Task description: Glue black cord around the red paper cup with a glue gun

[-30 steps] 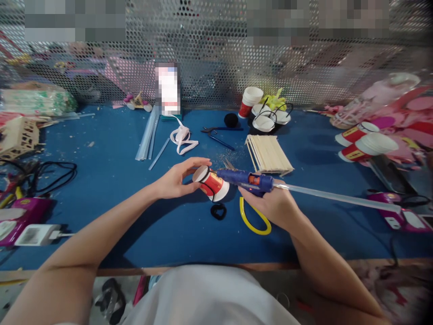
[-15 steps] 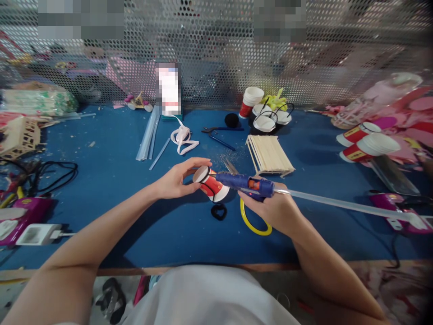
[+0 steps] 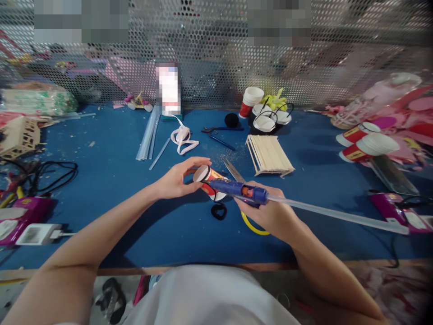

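The perforated metal panel (image 3: 209, 58) stands along the far side, and before it spreads the blue table (image 3: 152, 239). Above the table, the right hand (image 3: 274, 210) is closed around the handle of a blue glue gun (image 3: 225, 186), and a long clear glue stick (image 3: 324, 216) comes out from its back end. The left hand (image 3: 174, 181) has curved fingers and is pinching a red and white paper cup between the thumb and the fingers. Beyond the right hand is a small rack of wooden sticks (image 3: 270, 154). Scissors (image 3: 233, 170) with a yellow handle lie partly hidden under the right hand. Farther away, blue pliers (image 3: 221, 142) lie on the table.

The paper cup (image 3: 213, 174) is between the two hands, tilted, with its open end toward the left hand. The gun crosses in front of it; its nozzle is at the cup near the left thumb, but I cannot tell if it touches. The smallest is the coil of black cord (image 3: 218, 217), just below the cup.
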Demonstrator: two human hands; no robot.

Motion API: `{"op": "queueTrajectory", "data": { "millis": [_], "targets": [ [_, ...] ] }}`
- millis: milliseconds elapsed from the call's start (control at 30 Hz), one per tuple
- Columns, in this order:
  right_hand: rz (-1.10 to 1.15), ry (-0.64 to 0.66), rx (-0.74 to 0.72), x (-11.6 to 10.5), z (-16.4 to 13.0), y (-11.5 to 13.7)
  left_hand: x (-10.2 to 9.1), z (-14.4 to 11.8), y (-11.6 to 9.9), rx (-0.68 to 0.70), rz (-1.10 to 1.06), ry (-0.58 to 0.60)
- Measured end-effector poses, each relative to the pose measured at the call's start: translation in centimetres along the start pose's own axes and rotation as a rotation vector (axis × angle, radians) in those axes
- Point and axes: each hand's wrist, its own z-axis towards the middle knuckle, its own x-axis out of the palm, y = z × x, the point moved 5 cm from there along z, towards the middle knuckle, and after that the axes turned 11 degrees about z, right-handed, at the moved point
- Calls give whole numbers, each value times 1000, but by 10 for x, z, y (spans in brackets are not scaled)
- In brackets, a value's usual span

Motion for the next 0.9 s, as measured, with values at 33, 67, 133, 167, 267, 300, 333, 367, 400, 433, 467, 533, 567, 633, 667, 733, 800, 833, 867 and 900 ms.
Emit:
{"op": "queueTrajectory", "data": {
  "millis": [33,67,133,167,267,300,333,367,400,433,467,533,567,633,667,733,800,833,867,900],
  "targets": [
    [20,-10,13,-1,1,-1,0,0,0,-1,-2,-1],
    [34,-24,22,-2,2,-2,0,0,0,-2,-4,-3],
    [42,-56,30,-5,4,-5,0,0,0,2,-9,-6],
    [41,-66,31,-6,5,-6,0,0,0,6,-13,-5],
    [38,-66,32,-9,8,-8,1,0,-1,18,-30,4],
    [43,-64,30,-10,9,-8,0,0,-2,21,-36,4],
    [53,-66,28,-10,10,-8,0,0,-2,22,-41,3],
    [64,-70,26,-11,11,-8,0,0,-3,21,-46,2],
    [77,-76,25,-11,13,-8,0,0,-3,18,-49,1],
    [88,-82,26,-11,14,-8,0,0,-3,12,-50,0],
    [97,-88,31,-11,15,-9,0,0,-3,4,-48,-1],
    [109,-96,43,-10,17,-11,0,0,-2,-12,-39,-5],
    [113,-99,49,-9,18,-12,0,0,-1,-18,-36,-8],
    [122,-105,55,-8,18,-14,0,0,-1,-19,-32,-14],
    [123,-108,55,-8,18,-15,0,-1,0,-14,-32,-15],
    [108,-112,45,-8,16,-15,0,-1,0,-3,-32,-17],
    [71,-116,21,-9,13,-13,0,-1,0,2,-26,-18],
    [53,-118,11,-9,11,-11,0,-1,0,2,-21,-18],
    [43,-114,10,-9,9,-10,0,-1,1,-1,-15,-20],
    [42,-103,18,-8,7,-9,0,-1,1,-3,-8,-20]
  ]
}}
